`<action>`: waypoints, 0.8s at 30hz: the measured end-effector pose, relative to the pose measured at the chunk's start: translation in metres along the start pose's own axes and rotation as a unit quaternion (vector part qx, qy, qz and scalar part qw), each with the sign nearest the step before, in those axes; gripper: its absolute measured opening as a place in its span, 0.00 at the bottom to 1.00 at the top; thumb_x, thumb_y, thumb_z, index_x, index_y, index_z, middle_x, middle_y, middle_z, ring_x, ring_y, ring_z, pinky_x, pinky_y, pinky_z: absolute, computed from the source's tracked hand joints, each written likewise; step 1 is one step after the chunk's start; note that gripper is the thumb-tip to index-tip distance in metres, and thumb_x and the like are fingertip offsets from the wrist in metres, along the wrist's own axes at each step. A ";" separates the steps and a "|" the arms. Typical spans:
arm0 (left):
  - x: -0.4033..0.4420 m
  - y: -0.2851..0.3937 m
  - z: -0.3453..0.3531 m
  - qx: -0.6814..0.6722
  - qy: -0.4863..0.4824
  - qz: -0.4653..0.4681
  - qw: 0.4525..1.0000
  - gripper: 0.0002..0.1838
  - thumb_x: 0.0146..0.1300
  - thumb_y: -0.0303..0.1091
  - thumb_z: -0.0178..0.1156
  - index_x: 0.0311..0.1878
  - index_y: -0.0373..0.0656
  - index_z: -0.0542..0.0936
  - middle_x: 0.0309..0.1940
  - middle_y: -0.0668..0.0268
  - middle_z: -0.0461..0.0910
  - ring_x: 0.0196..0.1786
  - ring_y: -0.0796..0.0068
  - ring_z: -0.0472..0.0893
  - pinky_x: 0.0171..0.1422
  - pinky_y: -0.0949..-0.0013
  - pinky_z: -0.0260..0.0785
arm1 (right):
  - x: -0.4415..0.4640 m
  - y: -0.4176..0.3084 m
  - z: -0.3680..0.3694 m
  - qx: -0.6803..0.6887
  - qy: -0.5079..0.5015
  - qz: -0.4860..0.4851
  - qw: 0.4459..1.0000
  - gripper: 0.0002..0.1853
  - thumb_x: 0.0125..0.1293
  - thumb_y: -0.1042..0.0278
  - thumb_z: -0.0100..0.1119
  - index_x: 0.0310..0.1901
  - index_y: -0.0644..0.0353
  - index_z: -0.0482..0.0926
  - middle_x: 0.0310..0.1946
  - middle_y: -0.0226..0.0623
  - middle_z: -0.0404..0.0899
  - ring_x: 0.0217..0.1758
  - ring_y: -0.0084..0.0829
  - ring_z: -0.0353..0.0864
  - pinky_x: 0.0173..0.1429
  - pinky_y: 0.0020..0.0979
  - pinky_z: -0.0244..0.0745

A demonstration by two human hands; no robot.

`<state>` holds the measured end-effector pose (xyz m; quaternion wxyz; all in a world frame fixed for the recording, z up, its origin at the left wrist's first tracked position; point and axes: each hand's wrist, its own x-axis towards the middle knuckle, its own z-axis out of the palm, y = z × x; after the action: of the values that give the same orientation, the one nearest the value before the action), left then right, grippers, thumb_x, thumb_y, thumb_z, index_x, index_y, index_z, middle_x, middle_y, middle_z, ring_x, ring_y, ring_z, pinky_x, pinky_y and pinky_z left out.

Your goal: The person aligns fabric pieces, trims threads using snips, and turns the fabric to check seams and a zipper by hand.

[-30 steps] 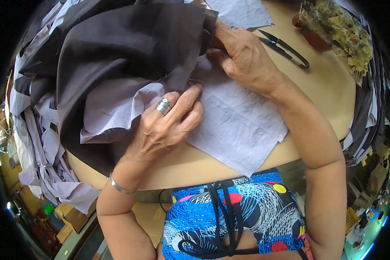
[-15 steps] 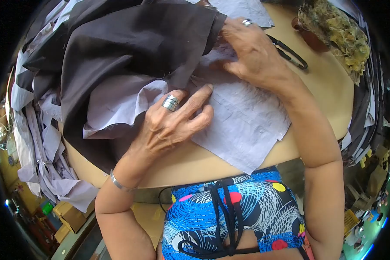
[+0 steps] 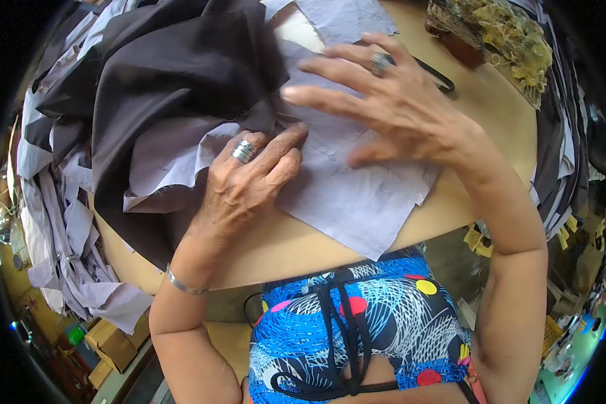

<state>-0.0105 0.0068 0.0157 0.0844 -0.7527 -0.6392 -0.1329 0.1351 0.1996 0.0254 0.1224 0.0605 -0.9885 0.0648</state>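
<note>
My left hand (image 3: 249, 168) rests on the cloth with curled fingers, closed on the edge of the dark brown cloth (image 3: 182, 74) where it meets the pale lilac cloth (image 3: 357, 195). Its fingertips are partly hidden. Over the lilac cloth hovers my right hand (image 3: 397, 101), fingers spread and slightly blurred, holding nothing. The dark cloth lies bunched in folds on the left, with a folded-back lilac piece (image 3: 172, 158) on it. Another lilac piece (image 3: 350, 20) lies at the back.
Scissors with a black handle (image 3: 438, 74) lie partly hidden behind my right hand. A clump of yellowish fibre or thread (image 3: 498, 40) sits at the back right of the tan table (image 3: 505, 128). Strips of cloth (image 3: 67, 236) hang at the left edge, more cloth (image 3: 559, 155) at the right.
My right hand has let go of the dark cloth's edge and spread its fingers. That edge has shifted left, uncovering more lilac cloth. My left hand stays nearly in place.
</note>
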 end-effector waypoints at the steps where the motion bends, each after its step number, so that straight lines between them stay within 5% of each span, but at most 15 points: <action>1: 0.000 0.000 0.001 -0.002 0.000 -0.002 1.000 0.07 0.49 0.26 0.58 0.32 0.46 0.73 0.50 0.68 0.80 0.36 0.73 0.77 0.42 0.72 0.74 | -0.014 -0.001 -0.006 0.002 -0.025 0.003 1.000 0.52 0.31 0.50 0.75 0.66 0.34 0.64 0.68 0.27 0.63 0.70 0.33 0.61 0.72 0.45 0.49; 4: -0.002 0.002 0.003 -0.002 0.011 0.000 1.000 0.06 0.48 0.26 0.59 0.31 0.46 0.74 0.50 0.68 0.81 0.37 0.72 0.78 0.43 0.72 0.74 | -0.052 -0.007 -0.024 0.033 -0.089 0.025 0.995 0.53 0.26 0.48 0.75 0.65 0.33 0.67 0.69 0.26 0.62 0.71 0.33 0.60 0.72 0.46 0.48; 7: -0.001 0.009 0.009 0.016 0.043 0.028 0.999 0.07 0.46 0.27 0.60 0.31 0.45 0.75 0.50 0.66 0.81 0.40 0.69 0.80 0.44 0.70 0.76 | -0.063 -0.009 -0.037 0.026 -0.103 0.029 0.994 0.42 0.35 0.58 0.75 0.60 0.44 0.72 0.62 0.32 0.70 0.66 0.35 0.67 0.67 0.44 0.59; 10: 0.000 0.024 0.011 0.007 0.036 0.026 0.999 0.08 0.50 0.30 0.59 0.35 0.48 0.75 0.52 0.66 0.79 0.42 0.72 0.77 0.46 0.71 0.76 | -0.048 -0.022 -0.022 0.095 0.047 0.033 0.994 0.23 0.49 0.67 0.65 0.50 0.55 0.76 0.48 0.37 0.77 0.53 0.36 0.76 0.54 0.37 0.70; 13: -0.002 0.029 0.008 -0.012 0.029 0.014 0.999 0.09 0.50 0.26 0.58 0.37 0.45 0.75 0.52 0.64 0.79 0.42 0.70 0.78 0.46 0.69 0.76 | -0.020 -0.039 0.000 0.256 0.096 0.039 0.961 0.08 0.54 0.77 0.54 0.38 0.62 0.74 0.38 0.40 0.76 0.43 0.40 0.77 0.45 0.35 0.74; 17: -0.001 0.020 0.000 -0.087 0.030 -0.072 0.993 0.11 0.49 0.22 0.58 0.38 0.40 0.75 0.49 0.60 0.78 0.39 0.64 0.81 0.42 0.66 0.74 | -0.014 -0.037 0.036 0.220 0.157 -0.008 0.963 0.08 0.49 0.77 0.55 0.34 0.62 0.73 0.35 0.42 0.75 0.38 0.40 0.77 0.44 0.35 0.75; 20: 0.002 0.011 -0.006 -0.131 0.049 -0.153 0.978 0.13 0.47 0.18 0.58 0.39 0.39 0.75 0.49 0.58 0.79 0.39 0.59 0.81 0.42 0.63 0.75 | -0.018 -0.038 0.032 0.186 0.141 -0.058 0.971 0.11 0.46 0.81 0.58 0.36 0.66 0.76 0.42 0.46 0.79 0.41 0.43 0.79 0.44 0.37 0.77; 24: 0.008 -0.001 -0.004 -0.119 0.054 -0.180 0.975 0.13 0.49 0.18 0.58 0.39 0.40 0.75 0.47 0.60 0.80 0.40 0.58 0.81 0.42 0.62 0.75 | -0.017 -0.038 0.041 0.074 0.171 -0.081 0.979 0.10 0.48 0.71 0.56 0.34 0.63 0.74 0.44 0.43 0.77 0.42 0.34 0.79 0.43 0.30 0.77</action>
<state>-0.0102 0.0132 0.0218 0.0032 -0.6221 -0.7381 -0.2611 0.1472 0.1578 -0.0141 0.2897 0.1375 -0.9372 0.1371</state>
